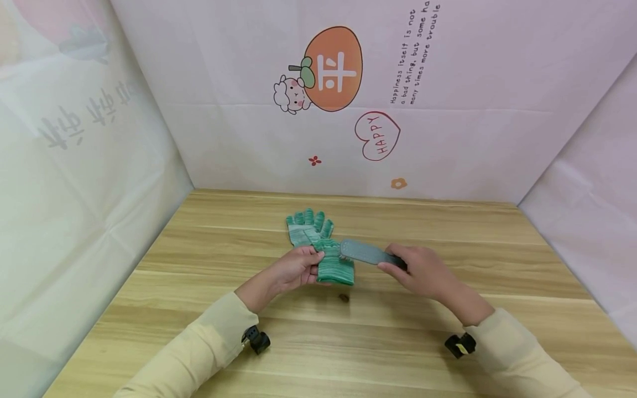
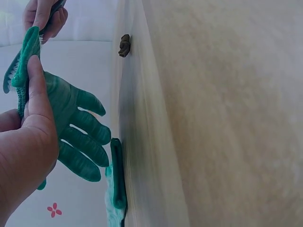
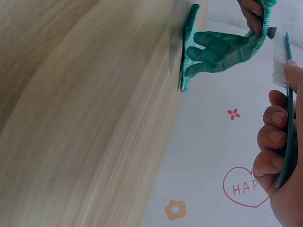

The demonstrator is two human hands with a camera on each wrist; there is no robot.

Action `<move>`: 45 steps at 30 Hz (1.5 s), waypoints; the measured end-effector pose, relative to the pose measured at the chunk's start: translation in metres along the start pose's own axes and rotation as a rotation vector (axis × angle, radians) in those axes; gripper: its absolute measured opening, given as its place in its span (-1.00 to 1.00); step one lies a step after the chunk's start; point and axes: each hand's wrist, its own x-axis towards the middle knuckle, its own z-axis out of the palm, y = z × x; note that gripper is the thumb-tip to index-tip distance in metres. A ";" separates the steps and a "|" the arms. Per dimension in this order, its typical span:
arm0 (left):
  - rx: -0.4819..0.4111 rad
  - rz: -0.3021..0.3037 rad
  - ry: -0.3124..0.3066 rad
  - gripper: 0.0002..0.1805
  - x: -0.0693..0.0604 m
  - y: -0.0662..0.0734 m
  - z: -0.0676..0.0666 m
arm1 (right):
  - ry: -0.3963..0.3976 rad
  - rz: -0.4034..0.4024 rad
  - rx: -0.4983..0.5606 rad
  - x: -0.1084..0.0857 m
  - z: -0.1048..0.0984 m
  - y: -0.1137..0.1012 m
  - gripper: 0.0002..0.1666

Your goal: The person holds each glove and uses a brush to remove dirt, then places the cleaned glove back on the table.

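My left hand (image 1: 297,269) pinches the cuff of a green knitted glove (image 1: 335,265), held up off the table with its fingers dangling in the left wrist view. A grey-green brush (image 1: 365,252) with white bristles (image 3: 279,61) is gripped by its dark handle in my right hand (image 1: 423,271). In the head view the brush head overlaps the cuff's right side, bristles facing the glove. A second green glove (image 1: 303,228) lies on the table just behind. Beside the cuff in the right wrist view shows a small dark lump (image 3: 271,32); whether it touches the glove I cannot tell.
A small brown clump (image 1: 344,298) sits on the wood-grain table (image 1: 209,287), nearer me than the held glove. Printed white cloth (image 1: 239,143) walls the table at the back and both sides.
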 end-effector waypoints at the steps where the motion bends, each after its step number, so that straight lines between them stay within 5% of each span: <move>1: 0.000 0.001 -0.002 -0.64 0.000 0.000 0.000 | 0.001 -0.002 0.003 0.001 0.000 0.000 -0.84; 17: 0.001 -0.009 -0.063 -0.69 0.005 -0.004 0.007 | -0.008 -0.074 0.013 0.016 0.008 -0.012 -0.82; 32: 0.015 -0.009 0.027 -0.65 0.000 0.001 0.003 | -0.039 0.002 -0.001 0.004 0.002 -0.005 -0.83; 45: 0.013 -0.017 0.030 -0.69 0.002 0.003 0.002 | -0.020 -0.003 -0.001 0.007 -0.004 -0.004 -0.82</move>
